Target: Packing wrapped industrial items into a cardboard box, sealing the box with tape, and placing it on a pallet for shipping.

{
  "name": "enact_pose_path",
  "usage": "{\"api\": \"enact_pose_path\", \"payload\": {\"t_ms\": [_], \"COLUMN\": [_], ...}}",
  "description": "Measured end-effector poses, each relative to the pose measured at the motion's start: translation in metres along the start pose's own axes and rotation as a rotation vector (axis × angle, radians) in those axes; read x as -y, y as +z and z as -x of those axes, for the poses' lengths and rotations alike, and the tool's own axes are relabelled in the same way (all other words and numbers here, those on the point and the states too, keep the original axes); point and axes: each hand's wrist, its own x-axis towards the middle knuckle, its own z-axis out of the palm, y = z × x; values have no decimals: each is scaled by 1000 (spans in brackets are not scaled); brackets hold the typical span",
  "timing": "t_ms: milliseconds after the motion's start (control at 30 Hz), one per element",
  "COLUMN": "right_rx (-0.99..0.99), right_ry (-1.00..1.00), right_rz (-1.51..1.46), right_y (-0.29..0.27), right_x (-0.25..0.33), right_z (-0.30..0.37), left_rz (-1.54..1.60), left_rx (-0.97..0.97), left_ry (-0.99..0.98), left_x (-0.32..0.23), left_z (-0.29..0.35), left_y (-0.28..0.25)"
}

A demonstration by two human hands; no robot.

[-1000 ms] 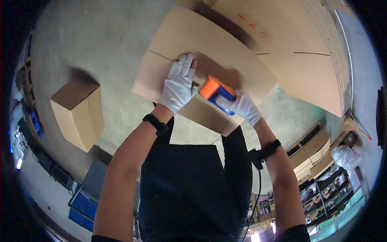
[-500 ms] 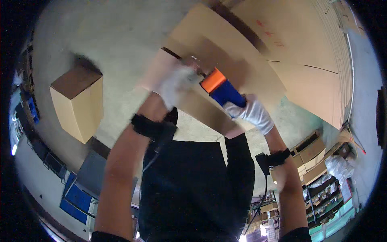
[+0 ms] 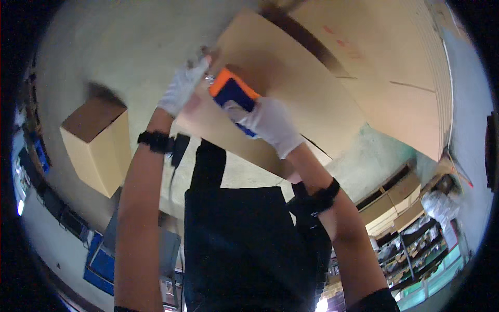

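In front of me lies a large brown cardboard box [image 3: 312, 96], slanting from upper left to lower right, with a narrower side folded toward me. My right hand [image 3: 275, 125], in a white glove, is wrapped round a hand tool [image 3: 235, 96] with a dark blue body and an orange head. The orange head is over the box near its left edge. At that left edge, my gloved left hand [image 3: 184, 87] is closed on the cardboard, its fingertips up by the corner and slightly blurred. The working end of the tool is not clear to see.
A tall carton [image 3: 96, 148] stands on the concrete floor [image 3: 140, 39] at left. Stacked flat cardboard sheets [image 3: 400, 67] lean at the right. Lower right are more cartons [image 3: 390, 200] and a shelf rack [image 3: 410, 255]; a grey-and-blue cart [image 3: 104, 260] is lower left.
My left hand has moved left and up, from the near flap to the box's left edge. The right hand has carried the tool leftward to the same edge.
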Motion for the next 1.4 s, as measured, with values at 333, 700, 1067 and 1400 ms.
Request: {"api": "enact_pose_path", "payload": {"t_ms": [333,700,1067,1400], "right_rx": [174,65,-375,-652], "right_ry": [499,296,860,664], "right_rz": [-134,-177,-338,-1662], "right_y": [-60,-38,89,59], "right_x": [-255,-324,-328,-260], "right_z": [194,206,124,51], "left_rz": [-7,-568,-336,-277], "left_rx": [-51,282,863,-193], "left_ry": [-53,694,-103,-506], "left_x": [-39,-202,-248,-9], "left_z": [13,146,128,1], "left_y": [26,275,298,-32]}}
